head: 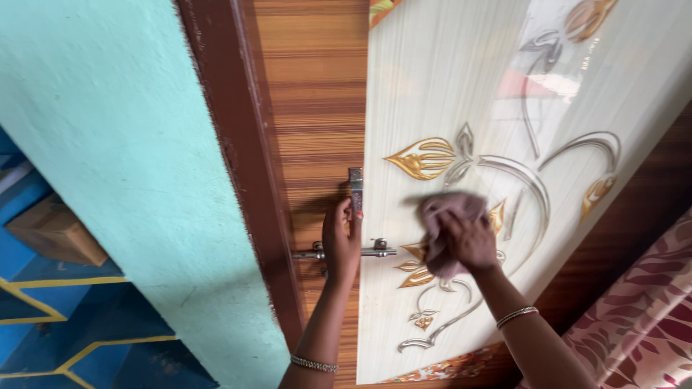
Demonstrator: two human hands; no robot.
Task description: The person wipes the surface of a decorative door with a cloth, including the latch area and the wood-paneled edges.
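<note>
A crumpled pink cloth is pressed flat against the shiny cream door, beside the gold leaf pattern.

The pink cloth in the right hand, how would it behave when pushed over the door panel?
The cloth looks bunched under the right hand, so probably floppy and light. The door panel looks glossy, so it likely slides easily.

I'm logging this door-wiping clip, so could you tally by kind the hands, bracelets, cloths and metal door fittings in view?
Hands: 2, left hand on the door handle, right hand holding the cloth
Bracelets: 2, left bracelet, right bracelet
Cloths: 1, cloth
Metal fittings: 2, handle, bolt
Total: 7
</note>
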